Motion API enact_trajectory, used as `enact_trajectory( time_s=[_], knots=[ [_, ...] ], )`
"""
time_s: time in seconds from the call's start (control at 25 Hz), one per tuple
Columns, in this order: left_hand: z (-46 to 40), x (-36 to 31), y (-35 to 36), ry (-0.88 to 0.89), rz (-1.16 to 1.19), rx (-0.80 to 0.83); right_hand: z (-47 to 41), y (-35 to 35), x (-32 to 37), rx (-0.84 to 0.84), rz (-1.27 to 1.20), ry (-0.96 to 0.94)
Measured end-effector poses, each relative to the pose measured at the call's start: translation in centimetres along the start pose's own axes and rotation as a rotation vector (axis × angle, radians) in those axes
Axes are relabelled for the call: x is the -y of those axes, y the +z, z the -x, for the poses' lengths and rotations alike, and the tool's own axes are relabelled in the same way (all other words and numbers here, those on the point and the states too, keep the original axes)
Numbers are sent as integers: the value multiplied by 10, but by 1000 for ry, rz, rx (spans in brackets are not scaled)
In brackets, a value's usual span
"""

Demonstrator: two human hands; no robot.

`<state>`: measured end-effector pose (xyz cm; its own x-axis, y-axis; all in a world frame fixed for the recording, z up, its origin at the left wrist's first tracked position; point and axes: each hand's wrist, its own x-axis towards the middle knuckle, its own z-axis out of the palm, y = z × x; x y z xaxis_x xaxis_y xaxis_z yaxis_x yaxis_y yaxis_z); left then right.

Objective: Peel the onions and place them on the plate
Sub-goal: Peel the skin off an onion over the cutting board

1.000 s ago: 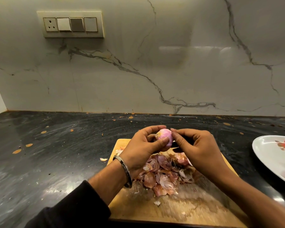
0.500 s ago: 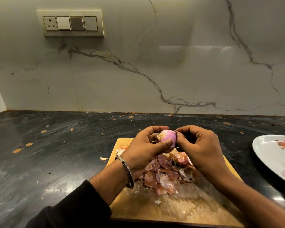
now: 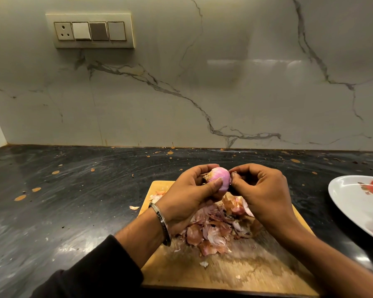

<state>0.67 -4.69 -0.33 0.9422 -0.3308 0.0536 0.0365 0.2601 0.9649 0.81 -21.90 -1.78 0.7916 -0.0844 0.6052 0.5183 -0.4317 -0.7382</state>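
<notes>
Black speckled stone surface [image 3: 73,201] is seen under a wooden board [image 3: 235,274]. Above it, the small pink onion [image 3: 219,179] is gripped by the left hand [image 3: 190,196]; skin at its right end is pinched by the right hand [image 3: 261,190]. Thin strips should be pulled while the onion is turned.

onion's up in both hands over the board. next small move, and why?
Probably pull off the last bit of skin at the end the right hand pinches, and let it drop on the peel pile. The left hand grips the onion, which looks mostly bare and pink, with a brownish scrap at its left end. Then the plate.
</notes>
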Motion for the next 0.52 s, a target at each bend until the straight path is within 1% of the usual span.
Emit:
enact_trajectory(
  time_s=[0.08, 0.24, 0.32, 0.44, 0.52],
  knots=[
    [-1, 1, 0, -2, 21, 4, 0, 0, -1, 4, -52, 16],
    [-3, 2, -4, 3, 79, -1, 0, 3, -1, 118, -167, 85],
    [-3, 2, -5, 8, 92, -13, 0, 3, 0, 117, -196, 106],
    [-4, 1, -4, -5, 158, -27, 0, 2, -1, 70, -158, 124],
    [-4, -1, -3, 2, 225, -29, -1, 2, -2, 79, -101, 181]
  ],
)
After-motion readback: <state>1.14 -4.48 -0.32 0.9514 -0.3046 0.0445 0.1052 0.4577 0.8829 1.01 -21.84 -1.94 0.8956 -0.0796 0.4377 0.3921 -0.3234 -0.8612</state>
